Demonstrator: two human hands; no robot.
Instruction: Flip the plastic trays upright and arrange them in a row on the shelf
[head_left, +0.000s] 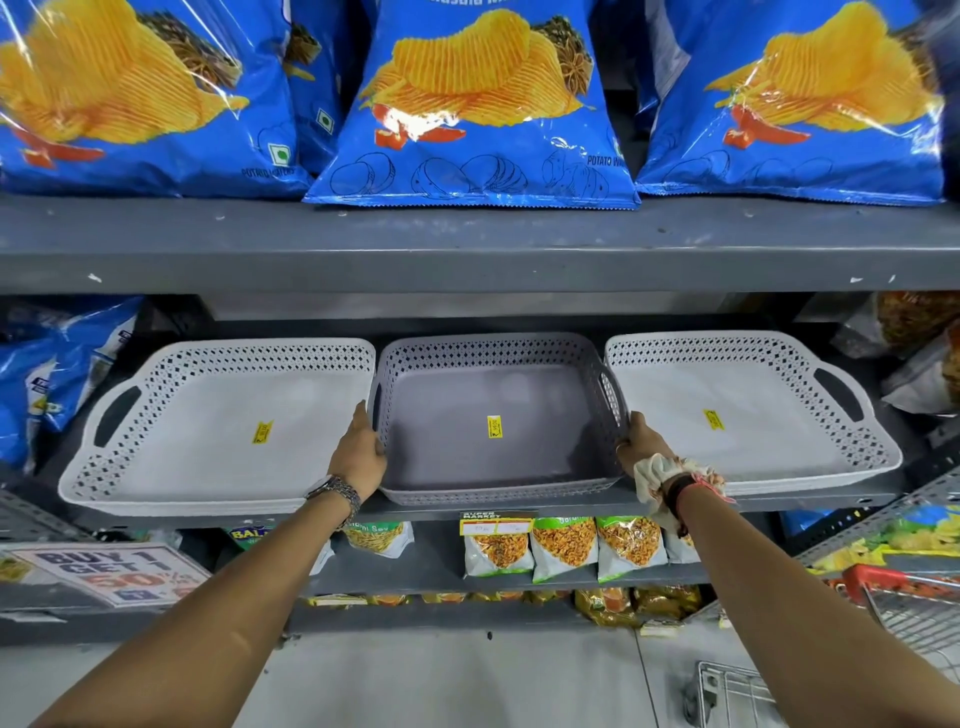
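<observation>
Three plastic trays with perforated walls stand upright side by side on the grey middle shelf (571, 506). The left tray (171, 457) and the right tray (769, 447) are pale white, each with a yellow price sticker. The middle tray (493, 462) is darker grey and deeper. My left hand (358, 457) grips the middle tray's left wall at its handle slot. My right hand (641, 447) holds its right wall; a white cloth is wrapped at that wrist.
Blue chip bags (472, 104) fill the shelf above. Snack packets (566, 545) hang on the shelf below. More bags sit at both ends of the tray shelf. A red-handled shopping cart (904, 608) stands at the lower right, a promo sign (109, 571) at the lower left.
</observation>
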